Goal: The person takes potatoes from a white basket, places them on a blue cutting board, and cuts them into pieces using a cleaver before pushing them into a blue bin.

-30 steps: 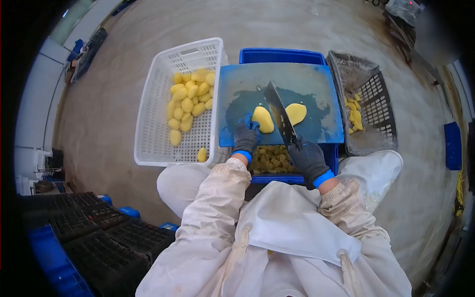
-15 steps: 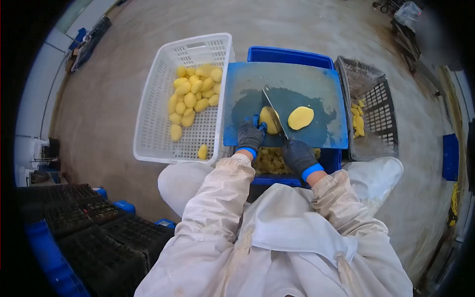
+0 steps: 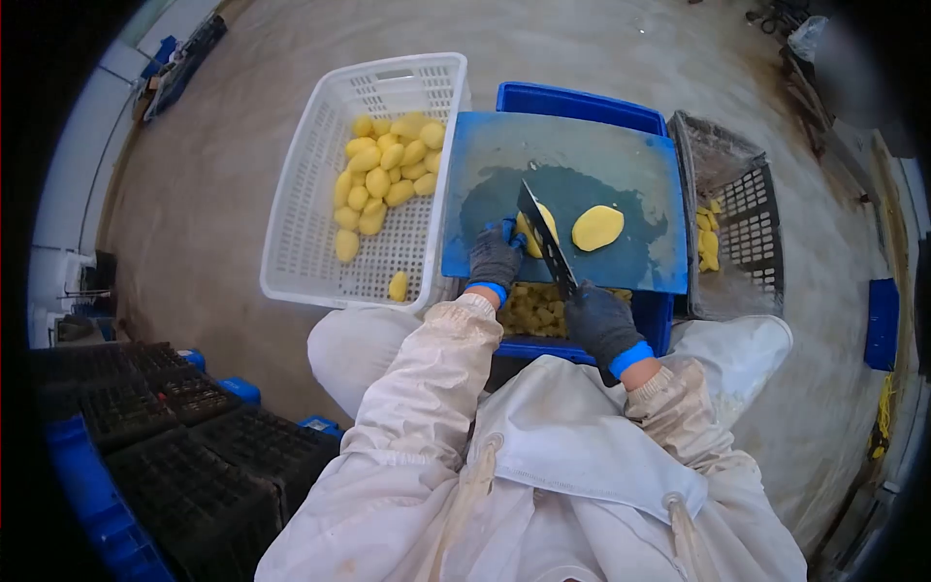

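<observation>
A blue cutting board (image 3: 485, 155) rests across a blue bin (image 3: 582, 103). My gloved right hand (image 3: 596, 315) is wrapped round the handle of a knife (image 3: 546, 238), its blade pointing up and left. Beside the blade lies a potato piece (image 3: 539, 229), partly hidden by it. The gloved fingers of my left hand (image 3: 497, 254) hold this piece at its left edge. A flat-cut potato piece (image 3: 597, 228) lies to the right of the knife, cut face up.
A white crate (image 3: 291, 233) with several peeled potatoes (image 3: 378, 179) stands left of the board. At the right is a black crate (image 3: 752, 209) with yellow pieces. Chopped pieces (image 3: 533, 310) lie below the board's near edge. Black crates (image 3: 213, 475) fill the lower left.
The knife blade has tilted, showing more of its broad side. My right hand has moved slightly down and right. The view has shifted a little.
</observation>
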Demonstrator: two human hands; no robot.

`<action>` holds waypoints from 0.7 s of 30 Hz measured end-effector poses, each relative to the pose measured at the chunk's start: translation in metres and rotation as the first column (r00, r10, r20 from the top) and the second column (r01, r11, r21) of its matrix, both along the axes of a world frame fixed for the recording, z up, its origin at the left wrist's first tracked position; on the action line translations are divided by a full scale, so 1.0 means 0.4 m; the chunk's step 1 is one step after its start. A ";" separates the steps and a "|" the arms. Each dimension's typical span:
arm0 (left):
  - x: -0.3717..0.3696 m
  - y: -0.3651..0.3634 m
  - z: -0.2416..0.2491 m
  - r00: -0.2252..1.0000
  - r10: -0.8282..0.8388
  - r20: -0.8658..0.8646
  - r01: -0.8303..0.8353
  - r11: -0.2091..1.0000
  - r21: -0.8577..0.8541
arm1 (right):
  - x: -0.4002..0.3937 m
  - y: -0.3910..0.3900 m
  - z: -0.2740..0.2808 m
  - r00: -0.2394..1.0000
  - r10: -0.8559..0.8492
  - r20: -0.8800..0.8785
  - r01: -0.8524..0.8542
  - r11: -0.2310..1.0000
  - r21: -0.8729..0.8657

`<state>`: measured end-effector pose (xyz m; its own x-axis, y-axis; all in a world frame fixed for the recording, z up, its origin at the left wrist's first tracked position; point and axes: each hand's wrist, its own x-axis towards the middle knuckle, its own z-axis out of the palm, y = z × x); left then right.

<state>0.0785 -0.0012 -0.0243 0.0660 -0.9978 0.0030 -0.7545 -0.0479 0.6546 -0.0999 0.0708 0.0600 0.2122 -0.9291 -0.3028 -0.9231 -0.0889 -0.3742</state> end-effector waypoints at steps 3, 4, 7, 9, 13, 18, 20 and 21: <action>0.005 -0.012 0.013 0.999 -0.039 0.018 0.038 0.998 0.041 | 0.009 -0.024 -0.079 0.983 0.180 -0.034 -0.183 0.980 -0.081; 0.006 -0.014 0.018 0.998 -0.056 0.039 0.052 0.994 0.099 | 0.021 -0.037 -0.077 0.995 0.096 0.010 -0.095 0.992 -0.083; 0.021 -0.035 0.052 0.956 -0.214 0.199 0.190 0.973 0.131 | -0.002 -0.008 -0.031 0.967 -0.119 0.226 0.134 0.990 -0.050; 0.028 -0.058 0.072 0.876 -0.320 0.360 0.363 0.930 -0.057 | -0.044 0.046 0.039 0.910 -0.205 0.361 0.261 0.958 -0.115; 0.005 -0.162 0.093 0.482 -0.646 0.592 0.727 0.672 0.141 | -0.145 0.083 0.065 0.928 -0.010 0.373 0.155 0.919 -0.361; -0.015 -0.168 0.056 0.505 -0.704 0.499 0.672 0.684 0.284 | -0.159 0.116 0.089 0.645 -0.476 0.597 0.447 0.869 0.211; -0.038 -0.107 0.067 0.661 -0.587 0.467 0.519 0.807 0.280 | -0.161 0.109 0.076 0.653 -0.465 0.598 0.421 0.879 0.224; -0.051 -0.074 0.070 0.792 -0.435 0.428 0.343 0.898 0.277 | -0.161 0.101 0.053 0.828 -0.299 0.474 0.330 0.944 0.020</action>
